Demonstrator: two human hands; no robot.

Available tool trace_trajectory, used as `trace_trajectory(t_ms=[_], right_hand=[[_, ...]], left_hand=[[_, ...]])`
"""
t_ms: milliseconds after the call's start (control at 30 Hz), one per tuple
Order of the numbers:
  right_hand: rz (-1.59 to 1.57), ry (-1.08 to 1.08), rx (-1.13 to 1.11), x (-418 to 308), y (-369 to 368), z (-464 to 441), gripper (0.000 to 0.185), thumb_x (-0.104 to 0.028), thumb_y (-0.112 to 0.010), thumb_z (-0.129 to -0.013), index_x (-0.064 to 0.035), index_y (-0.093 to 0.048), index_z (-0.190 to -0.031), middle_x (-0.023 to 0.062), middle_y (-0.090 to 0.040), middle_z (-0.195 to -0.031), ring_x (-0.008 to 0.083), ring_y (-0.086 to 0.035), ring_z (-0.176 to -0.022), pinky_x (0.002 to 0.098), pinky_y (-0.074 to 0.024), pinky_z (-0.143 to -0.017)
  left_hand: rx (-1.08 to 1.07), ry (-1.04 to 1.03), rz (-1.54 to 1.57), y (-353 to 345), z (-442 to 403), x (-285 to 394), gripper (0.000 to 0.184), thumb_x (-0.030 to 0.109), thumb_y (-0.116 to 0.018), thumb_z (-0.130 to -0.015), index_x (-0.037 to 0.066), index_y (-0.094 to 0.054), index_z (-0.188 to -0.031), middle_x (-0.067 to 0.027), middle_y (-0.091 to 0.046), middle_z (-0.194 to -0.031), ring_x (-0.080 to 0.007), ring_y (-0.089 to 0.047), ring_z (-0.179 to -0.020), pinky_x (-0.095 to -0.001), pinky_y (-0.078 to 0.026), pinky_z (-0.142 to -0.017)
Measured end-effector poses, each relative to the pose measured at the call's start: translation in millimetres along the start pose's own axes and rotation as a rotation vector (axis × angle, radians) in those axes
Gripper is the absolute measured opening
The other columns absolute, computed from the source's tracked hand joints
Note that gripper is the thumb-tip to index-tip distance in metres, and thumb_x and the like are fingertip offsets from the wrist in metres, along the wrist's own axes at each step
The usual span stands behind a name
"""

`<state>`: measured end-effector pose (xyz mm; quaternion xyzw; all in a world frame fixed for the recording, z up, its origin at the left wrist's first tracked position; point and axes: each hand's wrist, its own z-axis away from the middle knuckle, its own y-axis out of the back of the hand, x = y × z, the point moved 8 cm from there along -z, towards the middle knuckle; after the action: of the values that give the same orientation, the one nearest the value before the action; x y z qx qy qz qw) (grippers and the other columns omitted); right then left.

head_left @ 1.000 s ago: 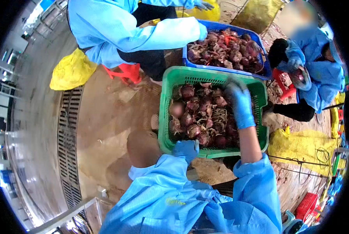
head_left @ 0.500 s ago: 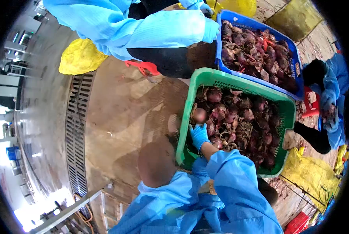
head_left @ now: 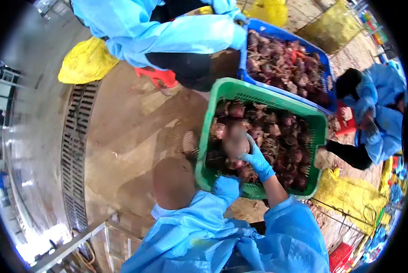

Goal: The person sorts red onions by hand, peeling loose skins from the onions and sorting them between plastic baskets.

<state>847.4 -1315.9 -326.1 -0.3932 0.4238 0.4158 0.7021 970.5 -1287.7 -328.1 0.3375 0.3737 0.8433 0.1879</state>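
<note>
My right hand (head_left: 258,164), in a blue glove, is over the green crate (head_left: 320,136) with its fingers closed around a red onion (head_left: 235,140), which is smeared in the view. Below it the crate is filled with red onions (head_left: 277,136) and loose dry skins. My left sleeve (head_left: 226,187) reaches the crate's near left corner. The fingers of my left hand are hidden, so its grip does not show.
A blue crate (head_left: 288,88) of onions and skins adjoins the green one. A co-worker in a blue gown (head_left: 186,36) sits ahead, another person (head_left: 370,109) at right. Yellow sacks (head_left: 88,61) lie about; a floor drain (head_left: 76,150) runs left.
My right hand has lifted from the crate's left side and moved right, now with an onion in it. The whole view has shifted slightly; the crates appear further left.
</note>
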Motion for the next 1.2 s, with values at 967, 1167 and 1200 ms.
trace_trajectory(t_ms=[967, 1167, 1200], right_hand=[[-0.733, 0.534, 0.262, -162.4, 101.2, 83.1, 0.049, -0.030, -0.056, -0.087, -0.0153, -0.038, -0.130, 0.0035, -0.049, -0.118, 0.0214, -0.052, -0.103, 0.0377, -0.0437, -0.091], [-0.074, 0.211, 0.394, -120.6, 91.9, 10.0, 0.033, -0.024, -0.058, -0.082, -0.0123, -0.056, -0.112, 0.0007, -0.058, -0.096, 0.0132, -0.055, -0.091, 0.0287, -0.0439, -0.076], [0.053, 0.111, 0.356, -82.4, 85.7, -6.4, 0.033, -0.024, -0.059, -0.081, -0.0122, -0.056, -0.111, 0.0032, -0.059, -0.097, 0.0167, -0.055, -0.091, 0.0308, -0.0445, -0.077]], left_hand=[[0.884, 0.195, 0.222, 97.3, -14.1, -88.0, 0.050, 0.027, -0.054, -0.084, 0.009, -0.042, -0.129, -0.0248, -0.053, -0.114, -0.0398, -0.052, -0.102, -0.0438, -0.044, -0.085], [0.583, 0.347, 0.273, 55.1, -55.4, -128.2, 0.057, 0.034, -0.050, -0.086, 0.000, -0.037, -0.131, -0.0248, -0.048, -0.124, -0.0388, -0.051, -0.109, -0.0432, -0.041, -0.091], [0.637, 0.296, 0.197, 45.7, -60.5, -133.6, 0.057, 0.034, -0.048, -0.087, 0.000, -0.036, -0.131, -0.0254, -0.049, -0.122, -0.0397, -0.052, -0.106, -0.0439, -0.041, -0.091]])
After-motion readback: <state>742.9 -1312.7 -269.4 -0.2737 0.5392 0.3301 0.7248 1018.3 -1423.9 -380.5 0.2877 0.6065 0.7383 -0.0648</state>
